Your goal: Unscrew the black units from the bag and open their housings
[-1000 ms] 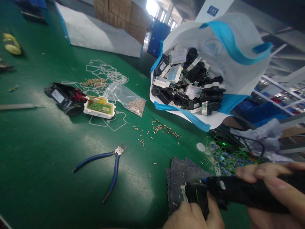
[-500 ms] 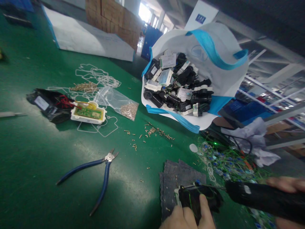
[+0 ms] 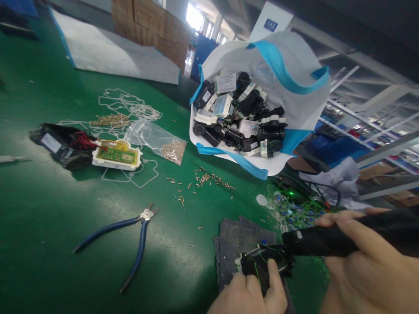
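Note:
My right hand [image 3: 369,261] is wrapped round a black electric screwdriver [image 3: 314,240], which lies nearly level at the lower right. Its front end meets the right side of a black plastic device housing [image 3: 278,258], and the bit is out of sight there. With bent fingers, my left hand [image 3: 250,292] grips this housing from the near side and presses it onto a dark grey cloth pad [image 3: 229,237]. Thin green wires run over the housing, and a white part shows at its left end.
Diagonal pliers [image 3: 144,222] lie spread on the green table. Loose screws [image 3: 206,178] and a plastic bag of small screws [image 3: 173,150] are beyond. A black unit with an exposed circuit board [image 3: 118,155] lies left. Behind stands a white bag [image 3: 294,104] full of similar units.
My right hand and the electric screwdriver have come left and slightly up, closing on the housing. The metal shaft seen earlier is now hidden. The whole view has shifted a little.

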